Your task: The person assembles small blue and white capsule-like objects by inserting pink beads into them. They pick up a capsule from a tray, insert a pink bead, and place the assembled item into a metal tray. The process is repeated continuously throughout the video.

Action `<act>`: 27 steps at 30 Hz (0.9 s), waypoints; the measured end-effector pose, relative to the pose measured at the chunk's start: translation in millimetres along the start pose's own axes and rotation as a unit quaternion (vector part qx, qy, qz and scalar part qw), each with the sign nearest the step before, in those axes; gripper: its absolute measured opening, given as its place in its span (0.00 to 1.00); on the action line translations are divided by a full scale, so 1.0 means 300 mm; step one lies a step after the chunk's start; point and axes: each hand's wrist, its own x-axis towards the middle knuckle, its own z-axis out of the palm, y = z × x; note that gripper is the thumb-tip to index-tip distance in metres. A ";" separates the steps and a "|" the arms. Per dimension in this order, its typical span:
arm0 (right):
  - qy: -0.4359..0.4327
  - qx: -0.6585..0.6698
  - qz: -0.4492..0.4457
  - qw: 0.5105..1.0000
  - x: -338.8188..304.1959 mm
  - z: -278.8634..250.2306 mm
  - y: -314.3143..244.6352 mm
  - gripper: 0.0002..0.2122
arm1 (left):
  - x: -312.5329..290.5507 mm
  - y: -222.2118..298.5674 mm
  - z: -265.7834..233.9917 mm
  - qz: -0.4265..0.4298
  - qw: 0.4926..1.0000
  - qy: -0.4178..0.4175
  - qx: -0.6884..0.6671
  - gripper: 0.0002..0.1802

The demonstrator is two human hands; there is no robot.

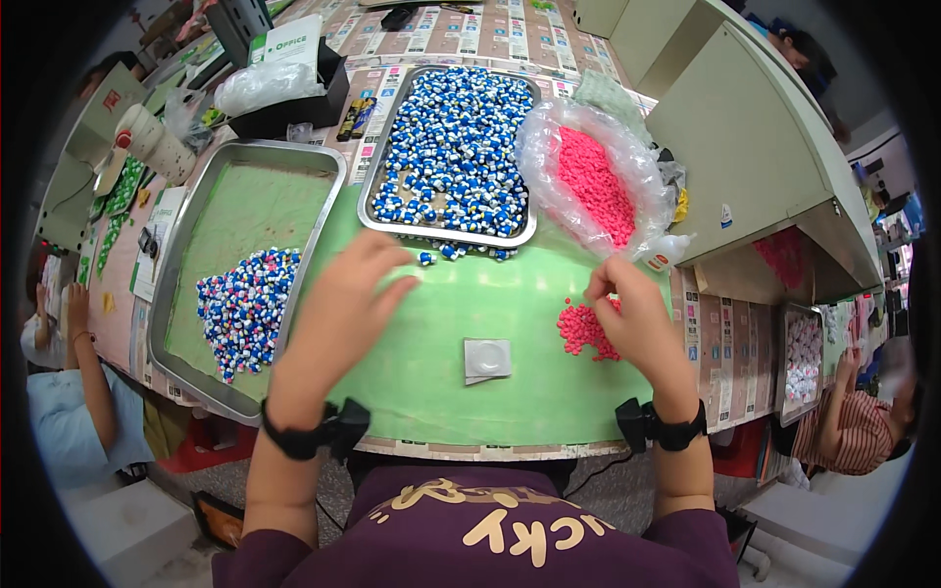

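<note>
My left hand (358,302) is over the green mat (431,392), thumb and fingers apart, with nothing visible between them. Just past its fingertips lies a small blue-and-white piece (426,259), by several more pieces at the front edge of the full metal tray (367,211). My right hand (635,314) is curled in a pinch over the left side of a pile of small pink pieces (580,330); whatever its fingertips hold is too small to make out. Between the hands, nearer to me, sits a square whitish pad (487,360) with a round mark.
A second metal tray (162,304) at left holds a heap of blue, white and pink pieces (250,309). Behind my right hand are an open plastic bag (544,137) of pink pieces and a small white bottle (667,251). A pale cabinet (750,147) borders the right; co-workers sit either side.
</note>
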 end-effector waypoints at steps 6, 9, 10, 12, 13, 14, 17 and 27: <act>-0.021 0.111 -0.012 0.993 -0.039 -0.034 -0.183 0.08 | 0.069 -0.061 0.156 0.027 0.997 -0.034 0.070 0.10; 0.007 0.136 -0.052 0.989 -0.038 -0.021 -0.210 0.08 | 0.068 -0.066 0.152 0.015 0.998 -0.029 0.044 0.09; 0.005 0.155 -0.057 0.986 -0.037 -0.015 -0.221 0.08 | 0.061 -0.054 0.141 0.001 0.999 -0.031 0.023 0.09; 0.004 0.191 -0.069 0.979 -0.027 -0.004 -0.239 0.09 | 0.056 -0.019 0.111 -0.031 0.996 -0.035 -0.076 0.09; 0.012 0.200 -0.083 0.976 -0.024 0.004 -0.244 0.09 | 0.052 0.013 0.089 -0.050 0.986 -0.041 -0.155 0.10; 0.019 0.211 -0.099 0.972 -0.020 0.015 -0.252 0.10 | 0.042 0.040 0.068 -0.071 0.970 -0.046 -0.230 0.10; 0.031 0.215 -0.157 0.964 -0.012 0.045 -0.277 0.12 | -0.001 0.105 0.036 -0.063 0.913 -0.046 -0.401 0.12; 0.032 0.063 -0.302 0.951 0.025 0.065 -0.291 0.16 | -0.037 0.177 0.033 -0.145 0.802 -0.124 -0.566 0.09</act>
